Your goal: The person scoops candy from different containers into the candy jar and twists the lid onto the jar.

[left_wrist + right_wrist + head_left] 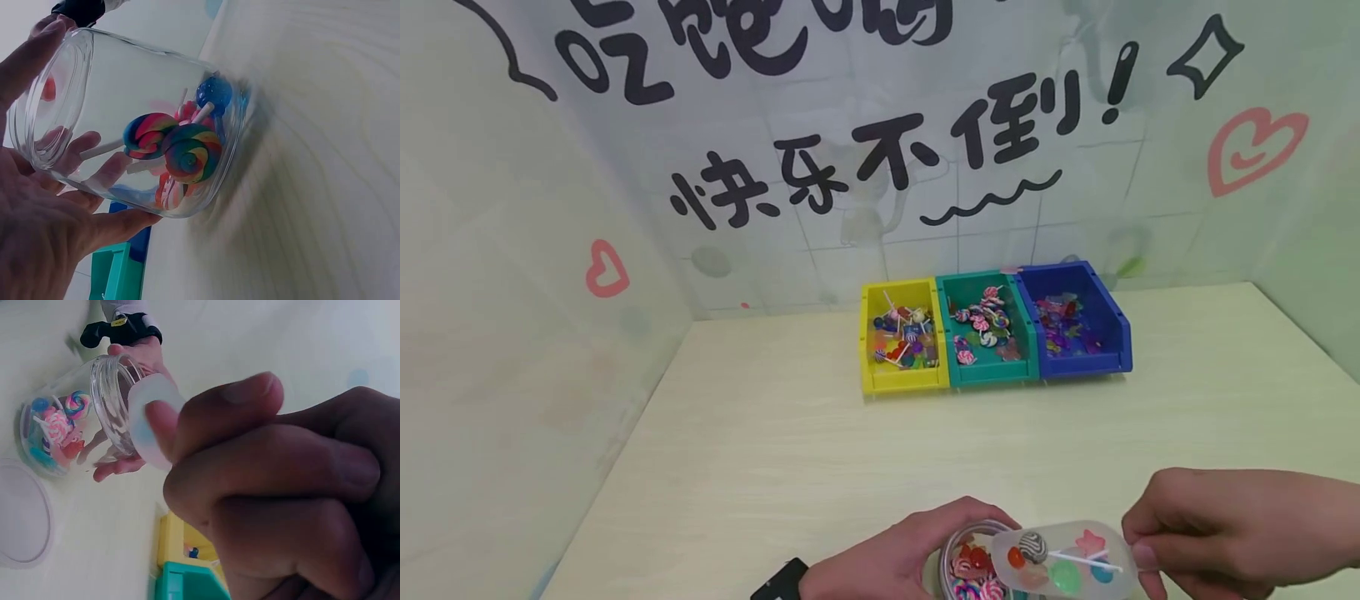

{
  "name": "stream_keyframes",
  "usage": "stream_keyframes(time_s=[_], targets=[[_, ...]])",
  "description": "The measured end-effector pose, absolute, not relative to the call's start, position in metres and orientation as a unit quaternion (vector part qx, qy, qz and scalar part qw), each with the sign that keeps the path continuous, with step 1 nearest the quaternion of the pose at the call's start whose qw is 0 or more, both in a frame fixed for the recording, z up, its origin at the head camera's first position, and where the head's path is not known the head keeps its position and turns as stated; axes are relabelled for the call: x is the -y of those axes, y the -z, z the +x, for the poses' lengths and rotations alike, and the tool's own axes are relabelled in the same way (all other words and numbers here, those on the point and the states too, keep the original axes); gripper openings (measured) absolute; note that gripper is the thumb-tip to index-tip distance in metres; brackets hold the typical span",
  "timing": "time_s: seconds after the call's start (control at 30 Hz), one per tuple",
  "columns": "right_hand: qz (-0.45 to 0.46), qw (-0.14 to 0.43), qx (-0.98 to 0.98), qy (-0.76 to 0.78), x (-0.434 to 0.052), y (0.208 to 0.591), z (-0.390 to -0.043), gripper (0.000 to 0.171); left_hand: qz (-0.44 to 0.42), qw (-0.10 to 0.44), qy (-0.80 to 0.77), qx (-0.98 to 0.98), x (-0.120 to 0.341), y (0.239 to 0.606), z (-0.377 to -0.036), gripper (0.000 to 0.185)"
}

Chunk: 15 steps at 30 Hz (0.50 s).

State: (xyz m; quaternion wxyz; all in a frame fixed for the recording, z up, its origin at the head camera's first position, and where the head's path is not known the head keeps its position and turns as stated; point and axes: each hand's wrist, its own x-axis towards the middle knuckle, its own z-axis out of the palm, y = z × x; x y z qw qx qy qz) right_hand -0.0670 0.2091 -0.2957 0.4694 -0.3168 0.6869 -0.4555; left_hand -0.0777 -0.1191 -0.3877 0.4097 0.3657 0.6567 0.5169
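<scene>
A clear jar (144,69) holds swirled lollipops (191,154) and other colorful candies. My left hand (891,546) grips it, thumb and fingers spread around its side, and in the left wrist view the jar leans at a slant. My right hand (1232,529) pinches the end of a translucent white scoop (1122,537) with curled fingers. In the scoop lie a black-and-white striped lollipop (1033,547), a pink star (1091,543), a green candy (1064,575) and other small pieces. The scoop's front end overlaps the jar's mouth in the head view.
Yellow (905,387), green (995,375) and blue (1116,342) bins of candies stand side by side at the back of the table. A round pale lid (24,515) lies beside the jar. A printed translucent sheet (820,275) rises behind the bins.
</scene>
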Motion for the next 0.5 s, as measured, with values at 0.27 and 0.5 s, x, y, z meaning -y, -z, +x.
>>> stream_keyframes(time_s=[0.27,0.5], targets=[[-0.374,0.341,-0.810,0.297,-0.198,0.293,-0.062,0.026,0.380,0.394,-0.506,-0.667,0.120,0.388,-0.078,0.063],[-0.279,0.307,-0.897,0.151,-0.175,0.299,-0.053,0.024,0.395,0.383,-0.501,-0.668,0.121,0.388,-0.078,0.062]])
